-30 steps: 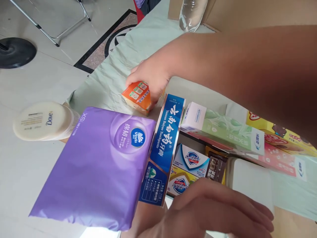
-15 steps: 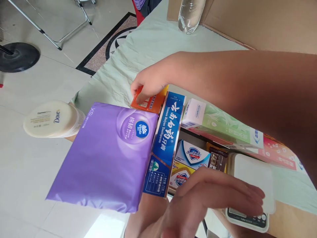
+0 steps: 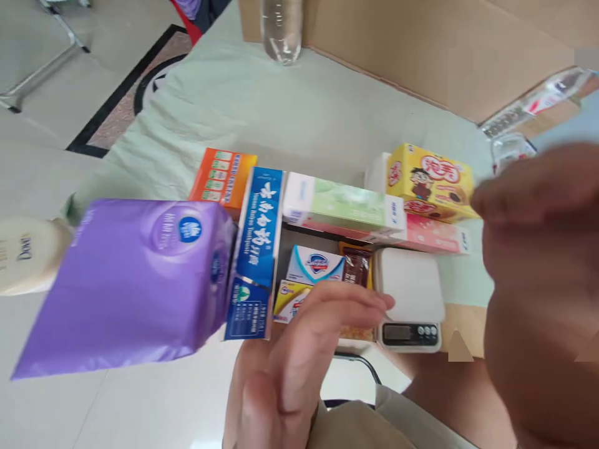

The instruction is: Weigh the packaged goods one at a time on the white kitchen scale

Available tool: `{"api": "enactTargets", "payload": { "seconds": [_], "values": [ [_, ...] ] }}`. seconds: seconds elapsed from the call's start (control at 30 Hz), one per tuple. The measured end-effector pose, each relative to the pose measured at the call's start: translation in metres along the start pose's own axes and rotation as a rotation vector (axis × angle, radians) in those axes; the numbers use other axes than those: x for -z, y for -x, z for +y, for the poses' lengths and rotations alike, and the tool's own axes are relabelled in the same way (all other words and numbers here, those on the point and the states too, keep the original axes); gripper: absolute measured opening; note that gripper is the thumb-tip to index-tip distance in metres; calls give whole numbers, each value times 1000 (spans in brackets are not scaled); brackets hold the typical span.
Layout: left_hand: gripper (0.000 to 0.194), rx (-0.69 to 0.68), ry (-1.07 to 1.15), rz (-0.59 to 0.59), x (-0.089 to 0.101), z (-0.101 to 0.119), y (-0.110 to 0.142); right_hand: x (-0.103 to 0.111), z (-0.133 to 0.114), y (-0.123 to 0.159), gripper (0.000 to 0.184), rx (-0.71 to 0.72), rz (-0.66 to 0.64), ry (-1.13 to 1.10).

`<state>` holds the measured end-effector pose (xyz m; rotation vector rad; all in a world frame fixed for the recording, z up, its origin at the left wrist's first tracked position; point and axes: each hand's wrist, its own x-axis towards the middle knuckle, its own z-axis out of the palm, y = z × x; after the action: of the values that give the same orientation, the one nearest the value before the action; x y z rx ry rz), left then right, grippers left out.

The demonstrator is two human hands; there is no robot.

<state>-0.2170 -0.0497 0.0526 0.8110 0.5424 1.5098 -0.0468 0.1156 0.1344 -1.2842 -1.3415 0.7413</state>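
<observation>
My left hand (image 3: 304, 349) is open over the near side of the goods, fingers stretched to the right beside two Safeguard soap boxes (image 3: 316, 265) and a brown-wrapped snack (image 3: 357, 267). My right hand (image 3: 524, 206) is smeared by motion at the right, near a yellow snack box (image 3: 433, 181); whether it holds anything is unclear. An orange box (image 3: 223, 178) lies behind a purple Vinda tissue pack (image 3: 126, 280), against the blue Yunnan Baiyao toothpaste box (image 3: 257, 243). A green-and-white box (image 3: 346, 202) rests on a pink box (image 3: 435, 236). The white kitchen scale (image 3: 409, 287) sits by my left fingertips.
A Dove bottle (image 3: 32, 252) is at the left edge. At the back are a clear bottle (image 3: 282, 31) and a large cardboard box (image 3: 397, 50). Another plastic bottle (image 3: 538, 103) lies at the right. Pale green cloth (image 3: 337, 112) covers the table; tiled floor shows left.
My right hand has let go of the orange box, now beside the toothpaste box, and moved right. The view has shifted right. My left hand stays open near the soap boxes.
</observation>
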Motion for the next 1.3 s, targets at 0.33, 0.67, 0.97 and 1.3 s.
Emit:
{"api": "enactTargets", "payload": {
  "seconds": [0.33, 0.67, 0.97, 1.3],
  "values": [
    [61, 226, -264, -251, -93, -63, -7, 196, 184, 81, 55, -50, 678, -24],
    [39, 360, -504, -572, -198, -190, -39, 323, 208, 61, 43, -518, 940, -688],
    [62, -69, -1088, -659, -320, -357, -186, 352, 211, 45, 21, -637, 1023, -929],
    [108, 149, -930, -767, -322, -446, -281, 355, 206, 41, 14, -691, 973, -949]
  ]
}}
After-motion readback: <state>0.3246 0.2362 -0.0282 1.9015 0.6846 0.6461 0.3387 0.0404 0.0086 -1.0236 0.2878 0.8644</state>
